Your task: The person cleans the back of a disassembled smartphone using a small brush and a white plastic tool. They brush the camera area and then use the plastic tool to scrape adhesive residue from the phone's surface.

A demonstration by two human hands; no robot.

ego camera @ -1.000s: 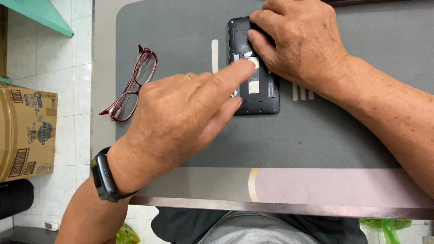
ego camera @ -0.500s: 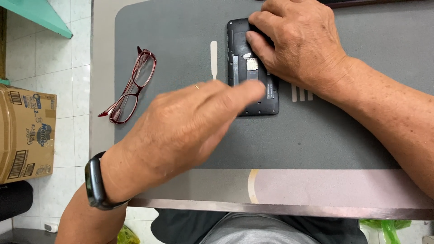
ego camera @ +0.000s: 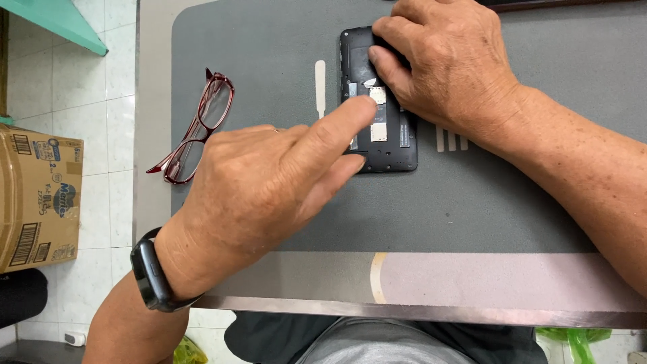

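Note:
A black phone [ego camera: 394, 152] with its back cover off lies on a grey work mat [ego camera: 472, 195], its inner slots and labels showing. My right hand [ego camera: 445, 64] rests on the phone's upper right part, fingers curled over its edge, holding it in place. My left hand [ego camera: 269, 182] reaches in from the lower left with the index finger stretched out; its tip touches the phone's inside near a small pale card slot. The other fingers are folded. A black watch [ego camera: 151, 269] sits on my left wrist.
A slim white pry tool [ego camera: 320, 87] lies on the mat just left of the phone. Red-framed glasses [ego camera: 199, 128] lie folded at the mat's left edge. A cardboard box [ego camera: 37, 195] stands on the tiled floor to the left. The table's metal front edge [ego camera: 431, 311] runs below.
My left index finger slid down the phone half a second ago and is now back up near the card slot. My right hand and the phone have stayed put.

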